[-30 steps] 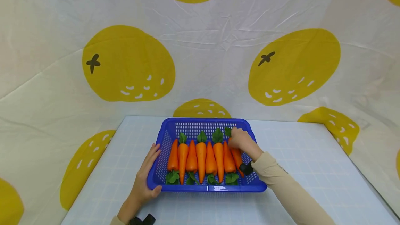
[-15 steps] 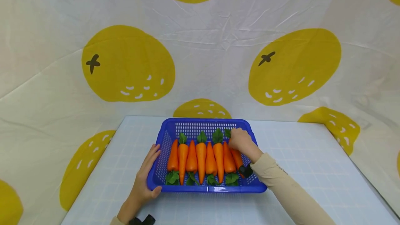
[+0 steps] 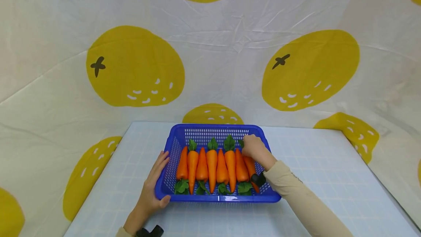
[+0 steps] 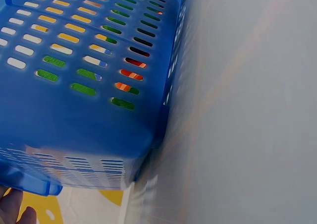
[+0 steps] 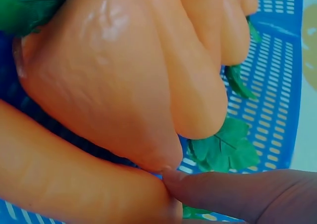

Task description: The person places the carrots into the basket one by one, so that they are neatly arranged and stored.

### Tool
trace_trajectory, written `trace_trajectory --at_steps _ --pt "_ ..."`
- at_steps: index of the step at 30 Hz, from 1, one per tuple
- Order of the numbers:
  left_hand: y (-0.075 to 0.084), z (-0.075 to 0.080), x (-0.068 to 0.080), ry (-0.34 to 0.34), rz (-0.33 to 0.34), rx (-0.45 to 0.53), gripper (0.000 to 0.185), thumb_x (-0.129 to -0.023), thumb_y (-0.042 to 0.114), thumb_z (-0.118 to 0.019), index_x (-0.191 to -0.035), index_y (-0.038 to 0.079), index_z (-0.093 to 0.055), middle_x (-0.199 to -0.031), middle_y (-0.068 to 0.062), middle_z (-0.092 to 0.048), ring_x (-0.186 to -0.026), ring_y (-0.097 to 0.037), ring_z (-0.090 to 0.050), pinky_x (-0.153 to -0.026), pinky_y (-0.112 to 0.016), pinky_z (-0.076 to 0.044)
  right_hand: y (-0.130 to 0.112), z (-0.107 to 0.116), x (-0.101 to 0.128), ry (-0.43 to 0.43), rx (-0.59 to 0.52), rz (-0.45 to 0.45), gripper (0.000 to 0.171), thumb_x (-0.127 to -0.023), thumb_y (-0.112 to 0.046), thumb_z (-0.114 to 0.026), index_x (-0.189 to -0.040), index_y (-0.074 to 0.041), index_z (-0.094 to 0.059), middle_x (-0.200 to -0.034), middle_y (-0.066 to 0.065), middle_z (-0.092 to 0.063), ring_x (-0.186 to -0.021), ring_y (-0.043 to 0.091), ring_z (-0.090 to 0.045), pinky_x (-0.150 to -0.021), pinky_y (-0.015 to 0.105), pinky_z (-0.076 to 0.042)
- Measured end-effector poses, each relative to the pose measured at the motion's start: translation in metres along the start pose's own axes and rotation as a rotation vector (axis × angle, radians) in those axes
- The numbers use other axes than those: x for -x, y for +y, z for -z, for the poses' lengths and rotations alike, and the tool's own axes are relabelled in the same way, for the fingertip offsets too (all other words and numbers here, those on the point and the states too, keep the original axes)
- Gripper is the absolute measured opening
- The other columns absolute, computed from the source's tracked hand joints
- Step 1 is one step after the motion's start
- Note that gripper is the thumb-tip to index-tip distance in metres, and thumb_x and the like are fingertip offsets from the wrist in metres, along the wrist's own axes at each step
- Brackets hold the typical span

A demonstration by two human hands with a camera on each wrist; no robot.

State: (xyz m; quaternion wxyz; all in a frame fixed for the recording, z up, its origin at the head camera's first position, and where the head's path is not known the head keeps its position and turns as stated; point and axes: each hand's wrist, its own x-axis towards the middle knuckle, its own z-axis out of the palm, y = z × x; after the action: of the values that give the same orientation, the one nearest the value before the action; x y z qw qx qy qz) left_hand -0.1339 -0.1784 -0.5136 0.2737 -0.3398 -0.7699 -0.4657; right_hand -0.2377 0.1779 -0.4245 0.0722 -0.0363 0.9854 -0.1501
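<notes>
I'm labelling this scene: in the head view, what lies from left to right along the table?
Left hand → blue basket's left rim → row of carrots → right hand → bare table.

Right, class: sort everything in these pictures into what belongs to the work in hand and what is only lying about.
In the work:
- blue basket, left hand gripping its near left corner
- eight carrots in a row; right hand holds the rightmost carrot at its leafy end

Only about:
- tiled table
- lemon-print cloth
</notes>
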Motion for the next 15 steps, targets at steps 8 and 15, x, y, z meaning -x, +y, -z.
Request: trace_trajectory --at_steps 8,15 --pt "0.002 0.002 -0.004 -0.002 -0.009 -0.009 0.089 -0.082 0.049 -0.066 -0.145 -0.009 -0.040 -0.153 -0.028 -0.034 -0.146 -0.045 -0.021 -0.117 -0.027 -0.021 -0.003 0.011 0.006 -0.039 0.007 0.001 0.011 -0.080 0.001 -0.063 -0.076 -0.004 -0.054 -0.064 0.006 -0.044 -0.050 0.020 -0.049 -0.043 0.026 -0.039" --pt "0.005 0.008 -0.005 -0.058 -0.008 -0.094 0.093 -0.080 0.054 -0.067 -0.145 -0.006 -0.042 -0.154 -0.025 -0.036 -0.146 -0.042 -0.024 -0.118 -0.025 -0.017 -0.007 0.028 0.016 -0.107 0.022 -0.023 0.013 -0.083 -0.002 -0.066 -0.095 0.000 -0.061 -0.075 0.011 -0.054 -0.054 0.023 -0.055 -0.045 0.028 -0.046"
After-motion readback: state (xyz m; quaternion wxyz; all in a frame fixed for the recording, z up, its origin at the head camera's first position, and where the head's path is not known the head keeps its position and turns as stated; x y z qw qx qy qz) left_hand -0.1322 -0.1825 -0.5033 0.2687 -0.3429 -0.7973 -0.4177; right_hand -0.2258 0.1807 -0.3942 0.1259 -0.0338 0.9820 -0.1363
